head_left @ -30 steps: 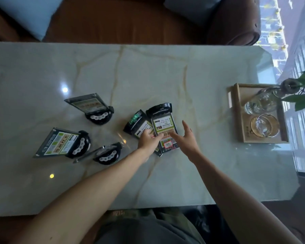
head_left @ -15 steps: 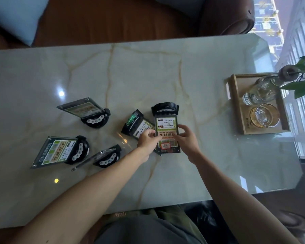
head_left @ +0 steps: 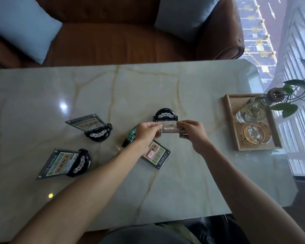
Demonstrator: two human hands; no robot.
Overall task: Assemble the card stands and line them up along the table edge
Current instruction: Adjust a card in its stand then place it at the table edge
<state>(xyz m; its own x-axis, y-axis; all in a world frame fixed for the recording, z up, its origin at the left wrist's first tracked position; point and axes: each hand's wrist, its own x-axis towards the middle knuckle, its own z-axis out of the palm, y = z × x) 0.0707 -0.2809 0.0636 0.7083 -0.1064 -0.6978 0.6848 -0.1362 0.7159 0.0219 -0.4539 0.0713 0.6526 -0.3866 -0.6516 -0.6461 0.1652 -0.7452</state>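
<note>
At frame centre, your left hand (head_left: 146, 132) and right hand (head_left: 192, 133) pinch the card panel (head_left: 167, 128) by its ends, keeping it level above its black base (head_left: 165, 115) for seating.

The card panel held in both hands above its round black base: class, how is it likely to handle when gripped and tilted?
The card panel probably stays stiff; it spans flat between the left hand and right hand. Its glossy clear face may be slippery. Likely light, since fingertips alone carry it.
</note>
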